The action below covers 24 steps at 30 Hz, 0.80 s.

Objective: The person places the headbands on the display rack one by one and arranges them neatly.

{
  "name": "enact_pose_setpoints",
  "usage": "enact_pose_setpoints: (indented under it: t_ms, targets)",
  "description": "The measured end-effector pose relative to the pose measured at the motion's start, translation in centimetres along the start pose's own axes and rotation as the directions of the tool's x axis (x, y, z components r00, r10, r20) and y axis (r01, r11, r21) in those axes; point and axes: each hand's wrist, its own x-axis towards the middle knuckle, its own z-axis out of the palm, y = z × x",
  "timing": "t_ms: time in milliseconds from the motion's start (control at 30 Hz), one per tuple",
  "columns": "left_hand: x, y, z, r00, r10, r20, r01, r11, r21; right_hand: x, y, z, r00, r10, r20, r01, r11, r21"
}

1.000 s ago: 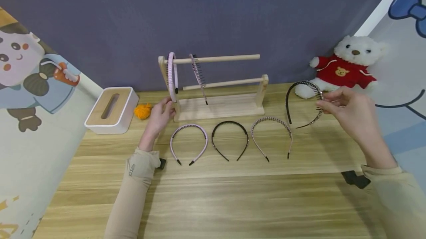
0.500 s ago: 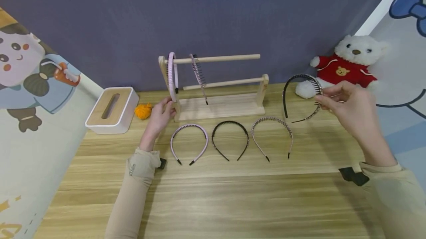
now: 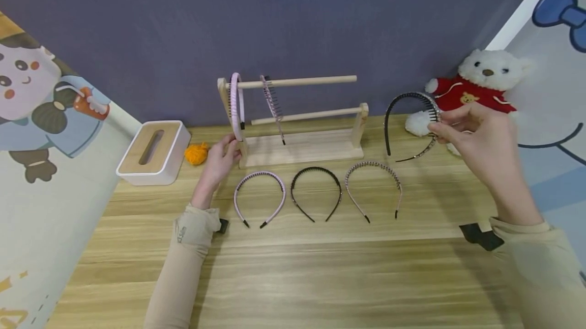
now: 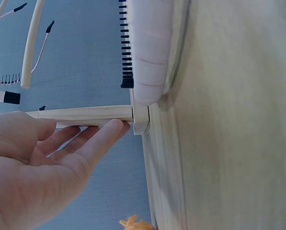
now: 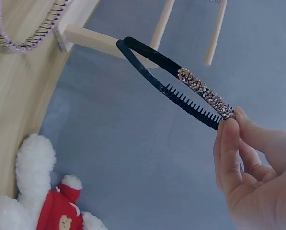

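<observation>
High over the table's right part, my right hand [image 3: 480, 141] pinches a black toothed headband [image 3: 389, 115] between thumb and fingers, at its side. The right wrist view shows sparkly stones on part of the headband [image 5: 200, 88]. At the far left, my left hand [image 3: 222, 158] touches the upright of the wooden rack [image 3: 302, 147], fingers fairly straight against it in the left wrist view [image 4: 85, 153]. Hanging from the rack's upper rod are a lilac headband [image 3: 235, 108] and a thinner pinkish toothed headband [image 3: 273, 100].
In front of the rack lie a lilac headband [image 3: 238, 189], a black headband [image 3: 316, 168] and a pinkish beaded headband [image 3: 373, 162]. To the left are a tissue box [image 3: 169, 166] and an orange yarn ball [image 3: 196, 154]. A white teddy bear [image 3: 487, 67] sits back right.
The right hand has lifted the black headband a little and brought it slightly left. The left hand stays at the rack, and the other headbands have not moved.
</observation>
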Motion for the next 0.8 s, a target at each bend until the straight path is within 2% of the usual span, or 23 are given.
enact_pose_setpoints:
  t_ms: [333, 500, 800]
  targets:
    - [0.1, -0.1, 0.1, 1.0, 0.006, 0.0, -0.006, 1.0, 0.012, 0.6, -1.3, 0.1, 1.0, -0.024, -0.005, 0.024, 0.999, 0.037]
    - [0.0, 0.0, 0.0, 1.0, 0.008, 0.003, -0.008, 1.0, 0.025, 0.7, -1.7, 0.2, 0.999, -0.031, -0.031, 0.032, 0.999, 0.039]
    - [0.2, -0.3, 0.1, 1.0, 0.012, 0.001, -0.012, 0.999, 0.039, 1.1, -2.4, 0.5, 0.996, -0.042, -0.083, 0.041, 0.999, -0.012]
